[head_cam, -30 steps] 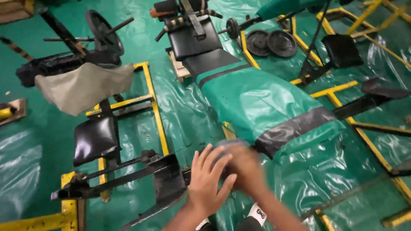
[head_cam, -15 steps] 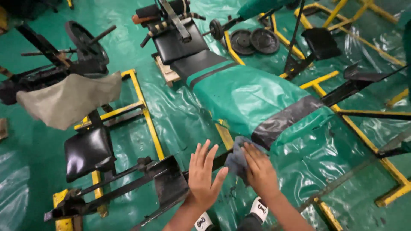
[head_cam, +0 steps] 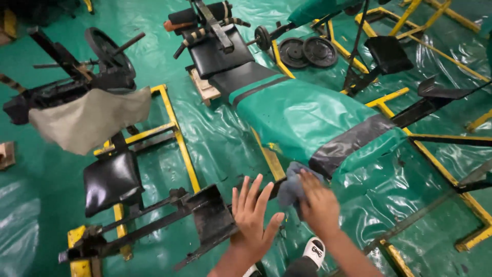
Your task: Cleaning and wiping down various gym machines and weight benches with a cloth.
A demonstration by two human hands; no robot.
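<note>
Grey rag bunched under right hand, fingers pressed on it against the black bar just ahead of both hands; no clear long axis, lump trailing toward green-wrapped bench. Left hand spread flat, holding nothing. Likely risks: rag snagging on rough metal plate, fingers scraped.

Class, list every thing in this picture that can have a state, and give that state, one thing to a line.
Left hand: open, fingers spread, holding nothing.
Right hand: pressed on a grey cloth.
Grey cloth: bunched against the end of the bench.
Bench: wrapped in green sheet, taped with a black band.
Weight plates: lying flat on the floor.
Beige cloth: draped over a black frame.
Black seat pad: bare, uncovered.
</note>
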